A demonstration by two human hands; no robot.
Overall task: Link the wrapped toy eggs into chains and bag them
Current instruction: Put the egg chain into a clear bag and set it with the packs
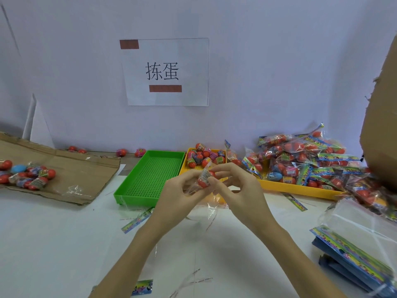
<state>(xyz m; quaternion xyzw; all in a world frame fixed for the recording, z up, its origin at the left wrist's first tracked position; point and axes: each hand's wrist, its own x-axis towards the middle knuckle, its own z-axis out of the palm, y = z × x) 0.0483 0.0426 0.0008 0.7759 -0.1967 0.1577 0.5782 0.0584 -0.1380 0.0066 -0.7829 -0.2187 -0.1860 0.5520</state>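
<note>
Red toy egg in clear crinkled wrapper (205,179) pinched between both hands above the white table (64,244); loose transparent wrap trailing down below the fingers. Left hand (178,194) gripping from the left, thumb and fingers closed on the egg; right hand (236,186) closing on it from the right, fingertips curled. Just behind the left hand, empty green perforated plastic tray (150,175); behind the right hand, yellow tray (290,187) of loose eggs and filled bags. Far left of the hands, eggs on flattened brown cardboard (71,168)
</note>
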